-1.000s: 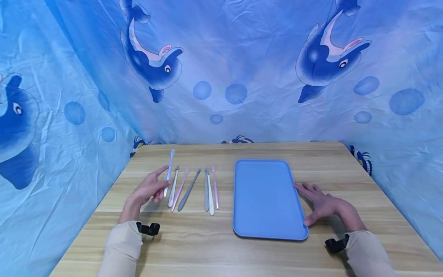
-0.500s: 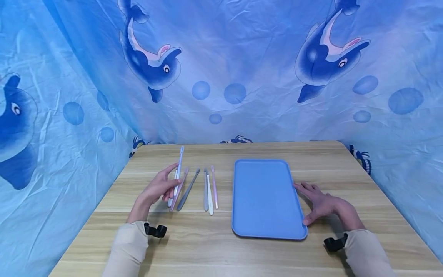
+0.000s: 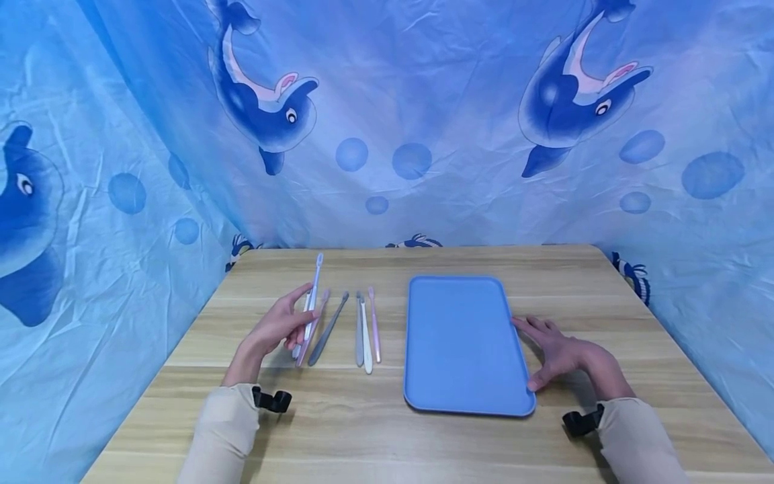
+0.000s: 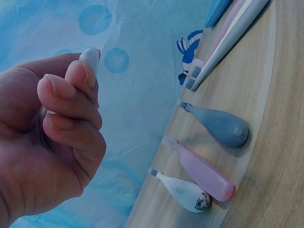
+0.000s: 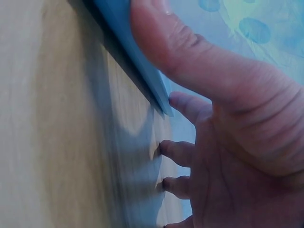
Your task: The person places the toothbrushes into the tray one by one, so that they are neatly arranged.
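Note:
In the head view my left hand (image 3: 279, 327) pinches a pale blue toothbrush (image 3: 317, 272), raised over the left group with its head pointing away. Beneath it lie a white toothbrush (image 4: 183, 192), a pink toothbrush (image 4: 204, 171) and a grey-blue toothbrush (image 3: 328, 329) on the table. From the left wrist, only the held brush's handle end shows past the curled fingers. My right hand (image 3: 565, 356) has its fingers spread, thumb and index finger touching the right rim of a blue tray (image 3: 468, 349). Nothing lies on the tray.
Between the left group and the tray lie another grey-blue toothbrush (image 3: 359, 339), a white toothbrush (image 3: 367, 349) and a pink toothbrush (image 3: 375, 329), close together. The wooden table (image 3: 338, 430) ends at a blue dolphin-print curtain (image 3: 411, 208) behind and at the sides.
My left hand has moved right with the pale blue toothbrush, now over the white and pink ones, and has stayed nearly still this last half second. The right hand keeps its place at the tray.

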`<control>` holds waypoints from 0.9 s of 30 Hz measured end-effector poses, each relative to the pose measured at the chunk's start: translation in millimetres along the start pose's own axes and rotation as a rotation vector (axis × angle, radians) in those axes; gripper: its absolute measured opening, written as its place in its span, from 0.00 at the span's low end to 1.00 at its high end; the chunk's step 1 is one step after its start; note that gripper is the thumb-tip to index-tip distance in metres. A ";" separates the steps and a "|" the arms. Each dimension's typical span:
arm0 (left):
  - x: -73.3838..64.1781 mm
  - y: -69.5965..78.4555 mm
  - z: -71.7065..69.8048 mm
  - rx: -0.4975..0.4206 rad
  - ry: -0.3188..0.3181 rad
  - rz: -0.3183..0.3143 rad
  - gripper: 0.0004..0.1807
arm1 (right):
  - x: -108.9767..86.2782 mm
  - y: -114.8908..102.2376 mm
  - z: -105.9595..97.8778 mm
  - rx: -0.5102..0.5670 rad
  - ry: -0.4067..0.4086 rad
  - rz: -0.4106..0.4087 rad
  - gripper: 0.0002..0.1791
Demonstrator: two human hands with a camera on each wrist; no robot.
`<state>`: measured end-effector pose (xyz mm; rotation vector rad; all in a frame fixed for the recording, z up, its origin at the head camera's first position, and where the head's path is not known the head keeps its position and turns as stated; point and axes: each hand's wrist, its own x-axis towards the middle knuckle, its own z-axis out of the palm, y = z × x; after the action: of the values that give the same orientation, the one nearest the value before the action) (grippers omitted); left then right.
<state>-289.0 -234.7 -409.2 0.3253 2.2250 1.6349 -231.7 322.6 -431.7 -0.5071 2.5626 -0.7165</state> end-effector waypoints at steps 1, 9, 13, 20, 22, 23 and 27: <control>0.1 0.4 0.3 0.001 -0.002 0.001 0.42 | 0.5 -0.1 0.1 -0.002 -0.001 0.002 0.71; 0.5 0.7 0.7 0.004 -0.005 0.004 0.42 | 4.3 -2.8 0.2 -0.006 0.002 0.039 0.72; -0.2 1.6 1.0 -0.003 -0.001 0.003 0.42 | 6.8 -2.0 -0.8 -0.018 0.009 0.025 0.72; -0.2 3.6 2.6 -0.010 0.004 -0.002 0.42 | 7.9 -3.0 -3.0 -0.014 0.010 0.018 0.72; 0.1 4.5 4.3 -0.013 0.003 0.004 0.42 | 7.4 -3.1 -2.5 -0.013 0.010 0.023 0.72; 0.3 5.1 5.3 -0.018 0.002 0.008 0.42 | 7.1 -3.1 -2.2 -0.012 0.011 0.023 0.72; 0.2 8.6 10.3 -0.028 -0.004 0.021 0.42 | 5.2 -3.1 -1.1 -0.014 0.012 0.017 0.72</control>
<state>-285.1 -223.1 -403.8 0.3456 2.2012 1.6730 -236.0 318.2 -430.6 -0.4866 2.5814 -0.6988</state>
